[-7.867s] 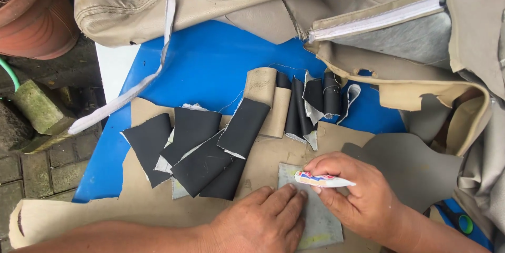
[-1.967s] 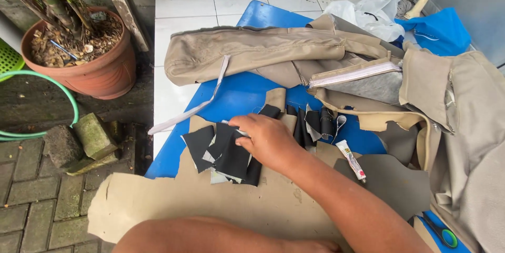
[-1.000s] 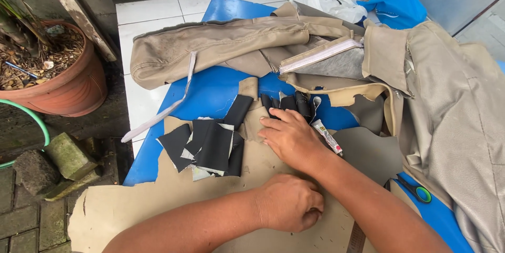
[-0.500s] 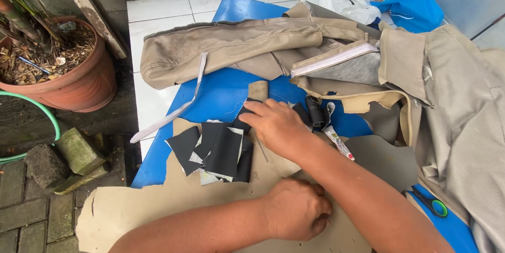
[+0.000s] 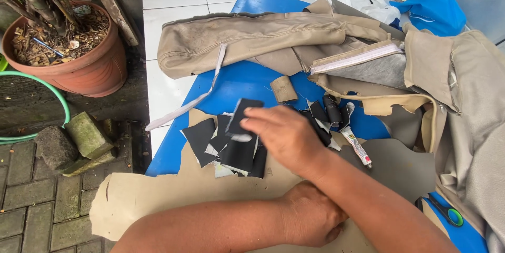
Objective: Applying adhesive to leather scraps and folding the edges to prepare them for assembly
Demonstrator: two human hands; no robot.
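My right hand (image 5: 286, 137) pinches a narrow black leather strip (image 5: 242, 116) and holds it tilted just above a pile of black leather patches (image 5: 231, 150). The pile lies on a large beige leather sheet (image 5: 158, 200) spread over a blue board (image 5: 236, 82). My left hand (image 5: 311, 220) rests as a closed fist on the beige sheet near the bottom; whether anything is in it is hidden. A small glue tube (image 5: 357, 147) lies right of my right hand, beside several curled black scraps (image 5: 329, 112).
A beige seat cover (image 5: 252, 40) with a white zipper strip lies across the far side. A curled beige scrap (image 5: 284, 88) sits on the board. Green-handled scissors (image 5: 447, 213) lie at lower right. A clay plant pot (image 5: 73, 58), a green hose (image 5: 58, 100) and stones (image 5: 84, 137) stand on the left.
My right hand has lifted a black strip off the scraps and brought it over the patch pile. The curled beige scrap behind it is now uncovered. My left fist stays put.
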